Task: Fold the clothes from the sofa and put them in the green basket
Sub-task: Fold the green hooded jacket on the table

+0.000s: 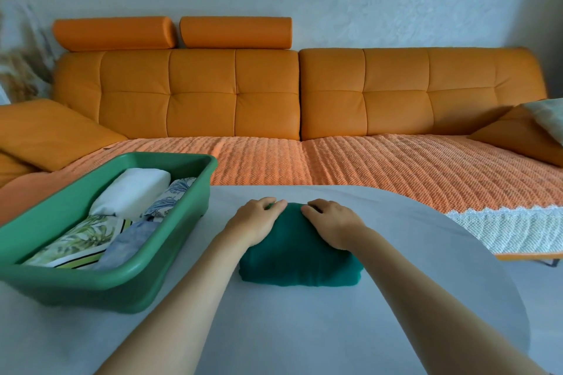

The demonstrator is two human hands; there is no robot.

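Observation:
A folded dark green garment (300, 262) lies on the pale round table (304, 329) in front of me. My left hand (259, 219) lies on its far left part, its fingers curled over the far edge. My right hand (332, 222) lies on the far right part, fingers also bent over that edge. To the left stands the green basket (122, 280) on the table. It holds several folded clothes: a white one (131, 192), a leaf-print one (76, 243), a blue-grey one (128, 246) and a blue patterned one (173, 195).
The orange sofa (237, 94) runs along the wall behind the table, its seat covered by an orange woven throw (365, 167). Orange cushions lie at both ends, with a pale cushion (548, 116) at the right. No loose clothes show on the seat.

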